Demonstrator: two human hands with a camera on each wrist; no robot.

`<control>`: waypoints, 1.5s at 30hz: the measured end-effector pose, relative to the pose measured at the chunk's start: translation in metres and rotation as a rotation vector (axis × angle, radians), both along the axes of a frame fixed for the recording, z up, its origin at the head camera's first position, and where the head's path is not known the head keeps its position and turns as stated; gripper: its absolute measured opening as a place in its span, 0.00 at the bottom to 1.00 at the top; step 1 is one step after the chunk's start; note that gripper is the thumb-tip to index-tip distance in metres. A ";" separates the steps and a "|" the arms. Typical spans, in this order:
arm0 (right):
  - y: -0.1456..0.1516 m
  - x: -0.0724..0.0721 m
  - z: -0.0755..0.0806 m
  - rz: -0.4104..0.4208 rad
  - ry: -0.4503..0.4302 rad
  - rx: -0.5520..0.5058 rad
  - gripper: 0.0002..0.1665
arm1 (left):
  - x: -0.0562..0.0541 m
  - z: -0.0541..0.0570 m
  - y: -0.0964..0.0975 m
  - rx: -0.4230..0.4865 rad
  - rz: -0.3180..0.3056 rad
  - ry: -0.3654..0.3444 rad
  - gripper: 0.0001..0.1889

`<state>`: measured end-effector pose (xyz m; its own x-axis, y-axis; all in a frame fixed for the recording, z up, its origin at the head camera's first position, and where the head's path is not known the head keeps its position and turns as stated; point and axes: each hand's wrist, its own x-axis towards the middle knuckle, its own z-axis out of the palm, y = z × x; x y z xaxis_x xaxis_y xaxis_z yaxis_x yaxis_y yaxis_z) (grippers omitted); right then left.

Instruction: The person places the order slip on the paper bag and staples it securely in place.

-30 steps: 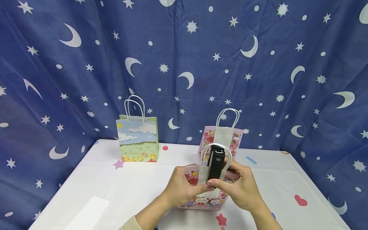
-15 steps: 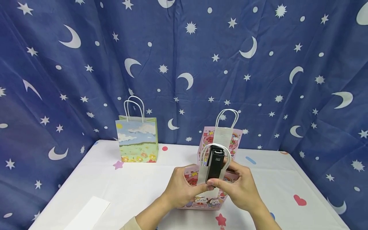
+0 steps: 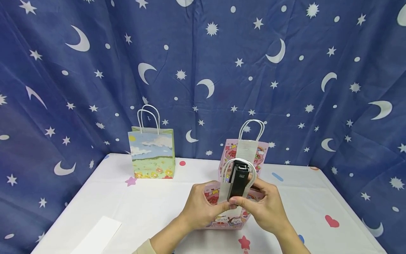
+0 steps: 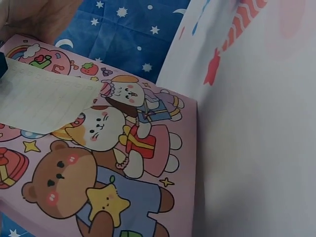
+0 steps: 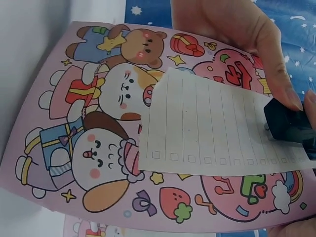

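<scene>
A black stapler [image 3: 239, 180] stands tilted at the top of a pink cartoon gift bag [image 3: 226, 224], between its white rope handles [image 3: 252, 183]. My left hand [image 3: 201, 208] reaches round the bag's left side, its thumb pressing the stapler's lower end. From the right, my right hand [image 3: 268, 208] holds the stapler with its thumb beside the left thumb. The fingers of both hands are mostly hidden behind the bag. A lined sheet with small checkboxes [image 5: 207, 128] lies against the bag's front, its upper end under the stapler. The left wrist view shows the loose end of the lined sheet [image 4: 49, 96].
Behind the held bag stands another pink gift bag [image 3: 261, 157] with a white paper on its front. A meadow-printed gift bag [image 3: 152, 155] is at the back left. A white paper strip [image 3: 96, 234] lies at the front left. A blue curtain [image 3: 203, 106] backs the table.
Both hands keep their hold on the stapler and bag. The bag's lower edge has risen very slightly; nothing else has clearly moved.
</scene>
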<state>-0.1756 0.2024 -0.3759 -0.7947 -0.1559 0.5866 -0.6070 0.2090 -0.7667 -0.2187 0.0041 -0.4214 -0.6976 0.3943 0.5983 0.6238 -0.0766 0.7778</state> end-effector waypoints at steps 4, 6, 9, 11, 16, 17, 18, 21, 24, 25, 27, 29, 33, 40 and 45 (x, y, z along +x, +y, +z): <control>-0.001 0.000 0.000 -0.002 -0.003 -0.005 0.31 | 0.000 0.001 -0.001 0.001 0.005 0.006 0.20; -0.001 -0.001 -0.001 0.000 -0.010 -0.008 0.31 | 0.000 0.001 -0.001 0.001 0.008 -0.007 0.20; -0.001 -0.001 -0.001 -0.009 -0.019 -0.008 0.31 | 0.000 0.000 -0.001 0.001 0.011 -0.007 0.20; -0.001 -0.001 -0.002 -0.017 -0.021 -0.004 0.31 | 0.000 0.000 -0.001 0.002 0.012 0.002 0.20; -0.002 0.000 -0.002 -0.034 -0.027 0.003 0.32 | -0.001 0.000 -0.001 -0.001 0.011 0.038 0.20; -0.002 0.000 -0.002 -0.040 -0.029 0.005 0.31 | -0.001 0.000 -0.001 -0.002 0.010 0.040 0.20; -0.002 0.000 -0.002 -0.042 -0.030 0.005 0.31 | -0.001 0.000 0.000 -0.005 0.014 0.046 0.19; -0.002 0.000 -0.002 -0.060 -0.031 0.011 0.31 | -0.001 0.001 0.000 -0.016 0.024 0.061 0.19; -0.002 0.000 -0.002 -0.087 -0.026 0.022 0.30 | -0.001 0.002 0.001 -0.035 0.040 0.060 0.18; -0.003 -0.001 -0.002 -0.093 -0.024 0.025 0.30 | -0.001 0.002 0.001 -0.040 0.045 0.054 0.18; -0.003 -0.002 -0.002 -0.099 -0.014 0.026 0.30 | -0.001 0.002 0.001 -0.047 0.051 0.041 0.17; -0.004 -0.003 -0.003 -0.097 -0.006 0.025 0.30 | 0.000 0.002 0.002 -0.049 0.055 0.030 0.17; -0.005 -0.003 -0.002 -0.096 -0.008 0.023 0.31 | 0.000 0.002 0.002 -0.044 0.065 0.069 0.16; -0.002 -0.004 0.005 -0.071 -0.033 0.067 0.31 | -0.002 0.006 -0.001 -0.052 0.020 -0.045 0.18; 0.003 -0.001 0.006 -0.045 -0.088 0.070 0.31 | -0.002 0.006 -0.002 -0.082 -0.026 -0.114 0.19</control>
